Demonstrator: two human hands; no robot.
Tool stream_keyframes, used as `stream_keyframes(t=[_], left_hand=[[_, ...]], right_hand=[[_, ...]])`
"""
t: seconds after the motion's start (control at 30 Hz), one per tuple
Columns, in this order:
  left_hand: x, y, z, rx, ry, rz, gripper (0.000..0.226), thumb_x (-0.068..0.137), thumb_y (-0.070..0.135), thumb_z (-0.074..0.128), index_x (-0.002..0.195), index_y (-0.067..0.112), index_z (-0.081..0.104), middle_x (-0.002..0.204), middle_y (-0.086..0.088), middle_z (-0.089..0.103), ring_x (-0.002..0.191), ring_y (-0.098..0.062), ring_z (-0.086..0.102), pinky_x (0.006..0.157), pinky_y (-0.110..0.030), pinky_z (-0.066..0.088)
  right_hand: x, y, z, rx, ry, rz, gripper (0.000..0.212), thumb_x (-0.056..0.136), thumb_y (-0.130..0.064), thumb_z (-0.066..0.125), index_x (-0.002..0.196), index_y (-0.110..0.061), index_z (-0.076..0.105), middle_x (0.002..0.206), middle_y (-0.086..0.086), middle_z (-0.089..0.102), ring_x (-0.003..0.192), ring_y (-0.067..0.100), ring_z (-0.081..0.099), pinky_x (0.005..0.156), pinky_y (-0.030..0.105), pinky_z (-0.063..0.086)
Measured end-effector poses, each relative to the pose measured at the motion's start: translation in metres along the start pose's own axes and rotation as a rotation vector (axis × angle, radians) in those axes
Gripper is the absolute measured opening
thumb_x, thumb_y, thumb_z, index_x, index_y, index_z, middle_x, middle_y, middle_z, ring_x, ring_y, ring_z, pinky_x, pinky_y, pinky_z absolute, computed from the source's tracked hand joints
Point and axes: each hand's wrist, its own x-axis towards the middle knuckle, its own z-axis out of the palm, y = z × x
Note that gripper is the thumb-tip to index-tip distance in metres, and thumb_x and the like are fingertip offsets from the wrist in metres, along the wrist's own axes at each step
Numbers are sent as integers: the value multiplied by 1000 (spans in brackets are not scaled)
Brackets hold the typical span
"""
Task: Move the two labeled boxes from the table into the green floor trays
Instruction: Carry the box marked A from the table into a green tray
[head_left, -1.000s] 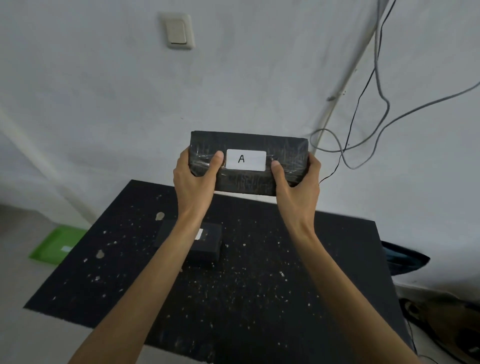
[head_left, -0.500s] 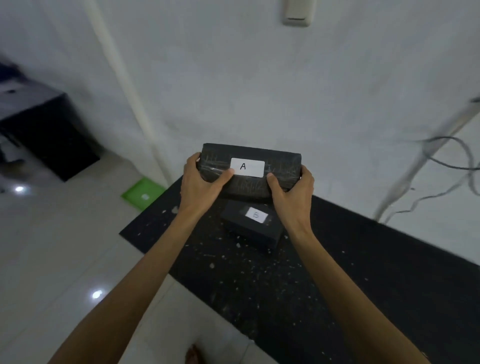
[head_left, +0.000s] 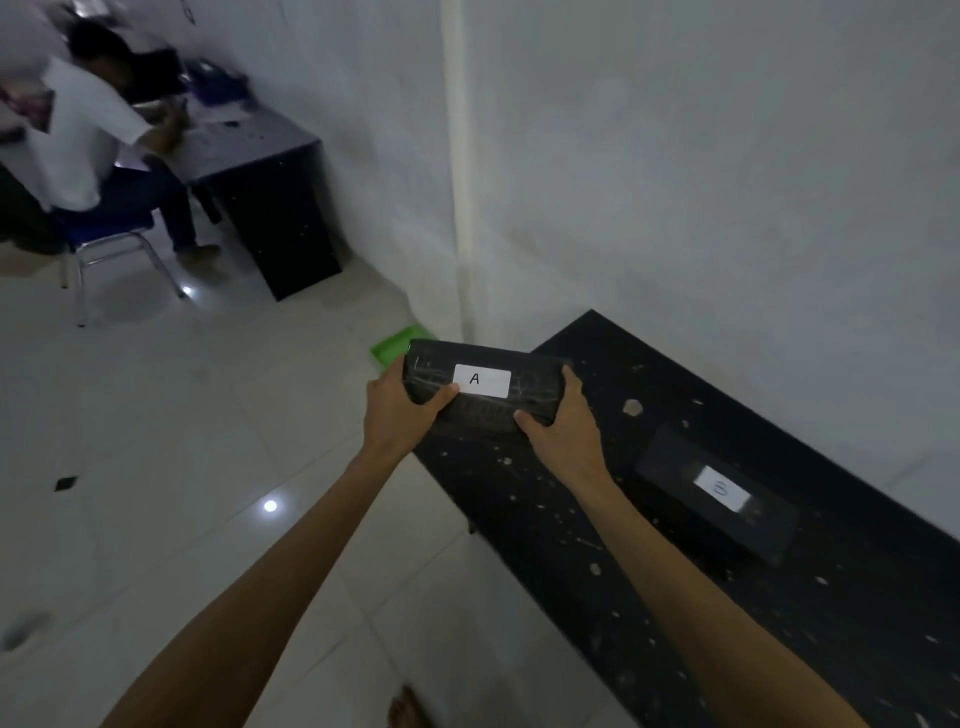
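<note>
Swung leftward since half a second ago, the view now takes in open floor and a far desk, and box B, which then lay just below box A, now lies well to the right of it on the black table; a bare foot shows at the bottom edge, nearer than box A; the left hand grips the left end of box A, thumb across its top beside the white label; the right hand clasps the right end, thumb on the near face; box A is held level in the air over the table's left corner, its label facing up; just beyond box A's left end a green tray lies on the floor at the foot of the wall, partly hidden by the box; only this one tray is visible; far beyond box A to the left, a person in a white shirt sits on a metal-legged chair at a dark desk, blurred.
</note>
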Motion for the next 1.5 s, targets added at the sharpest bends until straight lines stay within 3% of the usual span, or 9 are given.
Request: stream_keyframes(t=[0.2, 0.33, 0.4, 0.63, 0.8, 1.1, 1.2, 1.5], left_hand=[[52, -90, -68, 120, -67, -56, 71, 73, 60, 75, 126, 16, 57, 121, -8, 68, 115, -31, 59, 92, -50, 55], [80, -139, -98, 287, -118, -79, 90, 82, 62, 67, 151, 15, 33, 130, -15, 60, 123, -35, 48, 95, -50, 50], [92, -159, -106, 359, -142, -62, 90, 86, 61, 62, 157, 18, 24, 133, -19, 57, 125, -37, 45, 96, -51, 48], [149, -198, -116, 415, -224, -86, 87, 91, 58, 58, 158, 15, 23, 140, -23, 51, 131, -39, 40, 102, -52, 44], [216, -214, -101, 447, -243, -58, 78, 91, 53, 59, 154, 14, 33, 155, -19, 32, 136, -40, 37, 107, -52, 42], [363, -248, -69, 533, -465, -7, 81, 91, 54, 59, 156, 15, 28, 158, -18, 30, 138, -40, 36, 106, -56, 44], [413, -250, -57, 574, -537, 35, 83, 91, 55, 59, 156, 15, 27, 159, -18, 27, 140, -39, 37, 107, -55, 44], [575, -280, 32, 650, -781, 229, 84, 91, 53, 59, 157, 13, 24, 160, -19, 26, 143, -40, 34, 109, -56, 41]], right_hand=[[17, -37, 119, -28, -79, 121, 102, 84, -37, 74, 160, -19, 9, 159, 11, 34, 145, 33, 34, 115, 45, 32], [24, -55, 181, -2, -128, 182, 102, 83, -36, 75, 160, -17, 11, 157, 14, 38, 142, 33, 39, 114, 41, 34], [33, -61, 202, -15, -157, 189, 102, 83, -36, 75, 160, -16, 11, 154, 15, 41, 140, 33, 43, 114, 41, 37], [91, -74, 247, -82, -204, 201, 99, 84, -38, 75, 160, -15, 17, 151, 15, 41, 139, 34, 41, 112, 42, 37], [151, -73, 278, -74, -171, 257, 93, 82, -41, 75, 156, -19, 25, 141, 15, 47, 130, 33, 49, 106, 40, 42], [275, -80, 329, -18, -104, 414, 90, 84, -31, 75, 157, -13, 25, 140, 19, 47, 127, 35, 51, 105, 42, 47], [314, -85, 340, -15, -64, 470, 88, 86, -28, 73, 157, -14, 24, 142, 21, 43, 131, 36, 46, 105, 40, 42], [442, -55, 389, 74, 164, 702, 85, 87, -27, 68, 157, -16, 22, 142, 21, 45, 130, 39, 49, 103, 42, 44]])
